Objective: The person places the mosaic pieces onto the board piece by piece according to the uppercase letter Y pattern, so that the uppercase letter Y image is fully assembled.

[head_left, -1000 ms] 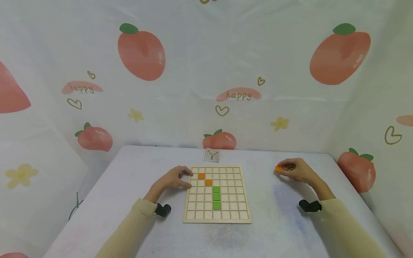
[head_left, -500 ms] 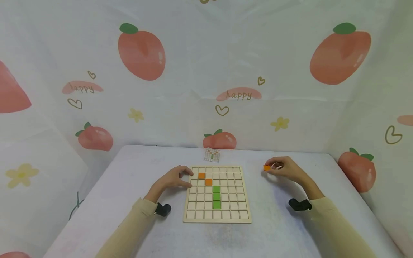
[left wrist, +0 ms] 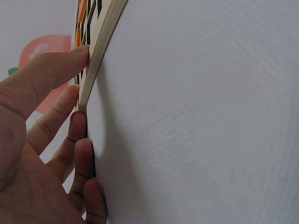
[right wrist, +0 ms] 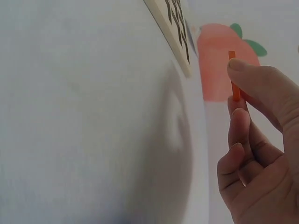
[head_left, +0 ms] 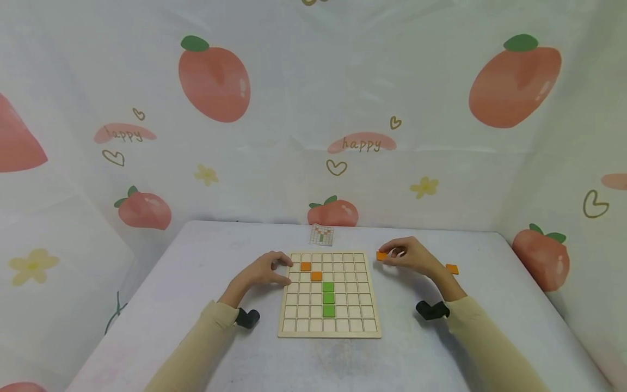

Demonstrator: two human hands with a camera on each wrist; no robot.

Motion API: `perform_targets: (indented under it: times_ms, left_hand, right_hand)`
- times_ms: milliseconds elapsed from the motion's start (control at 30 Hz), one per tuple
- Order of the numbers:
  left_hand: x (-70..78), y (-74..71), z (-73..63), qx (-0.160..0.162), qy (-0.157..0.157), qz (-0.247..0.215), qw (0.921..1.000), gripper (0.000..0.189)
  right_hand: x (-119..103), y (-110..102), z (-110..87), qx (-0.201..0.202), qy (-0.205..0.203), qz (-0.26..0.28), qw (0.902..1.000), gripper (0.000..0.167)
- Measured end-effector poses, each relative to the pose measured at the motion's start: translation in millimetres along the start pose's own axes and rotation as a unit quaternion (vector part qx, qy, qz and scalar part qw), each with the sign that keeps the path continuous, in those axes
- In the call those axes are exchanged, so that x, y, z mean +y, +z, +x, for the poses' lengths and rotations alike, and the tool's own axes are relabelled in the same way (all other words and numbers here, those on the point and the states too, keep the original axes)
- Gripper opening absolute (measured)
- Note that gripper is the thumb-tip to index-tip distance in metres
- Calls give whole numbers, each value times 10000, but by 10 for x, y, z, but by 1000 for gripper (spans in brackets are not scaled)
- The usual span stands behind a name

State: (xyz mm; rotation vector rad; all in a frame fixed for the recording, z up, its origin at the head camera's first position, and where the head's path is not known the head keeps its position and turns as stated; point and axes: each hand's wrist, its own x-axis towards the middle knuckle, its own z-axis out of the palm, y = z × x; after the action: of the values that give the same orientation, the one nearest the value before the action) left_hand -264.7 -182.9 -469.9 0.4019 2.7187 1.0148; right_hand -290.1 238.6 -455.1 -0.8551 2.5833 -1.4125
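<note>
A square wooden grid board (head_left: 350, 334) lies on the table, with two orange tiles and a column of three green tiles (head_left: 329, 298) in its cells. My left hand (head_left: 258, 271) rests beside it, thumb and fingertips touching its left edge; the left wrist view shows the thumb against the board's side (left wrist: 102, 42). Between thumb and fingers, my right hand (head_left: 410, 256) pinches an orange square tile (head_left: 381, 256), raised just right of the board's upper right corner. Edge-on in the right wrist view, this tile (right wrist: 235, 88) looks like a thin strip.
Another orange tile (head_left: 452, 269) lies on the table beside my right wrist. Behind the board is a small card (head_left: 321, 235) printed with a grid pattern of coloured squares. A patterned cloth backdrop (head_left: 274, 174) rises behind the white table (head_left: 196, 256).
My right hand has moved left toward the board with the orange tile, uncovering another orange tile on the table. My left hand has stayed at the board's edge.
</note>
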Motion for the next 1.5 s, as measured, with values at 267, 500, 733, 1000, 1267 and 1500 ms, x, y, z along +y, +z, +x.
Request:
perform_targets:
  times_ms: [267,500,733,1000,1267,1500]
  left_hand:
    - [7,12,3,8,-87,-32,10000,41]
    - [-1,19,3,18,-142,-46,9999,42]
    - [-6,20,-5,14,-172,-46,9998,42]
    - [-1,15,-10,37,-118,-77,9999,42]
    - [3,11,-15,43,-113,-100,9999,41]
    - [-9,7,-6,33,-72,-91,9999,41]
  right_hand:
    - [47,197,140,-151,-68,46,9999,25]
    - [3,368,253,-302,-202,182,9992,23]
    - [-79,546,375,-440,-132,157,9988,24]
    - [-152,675,422,-608,-143,178,9979,22]
    - [-205,768,425,-690,-15,-13,9976,17]
    - [-255,819,418,-837,-271,-174,9960,17]
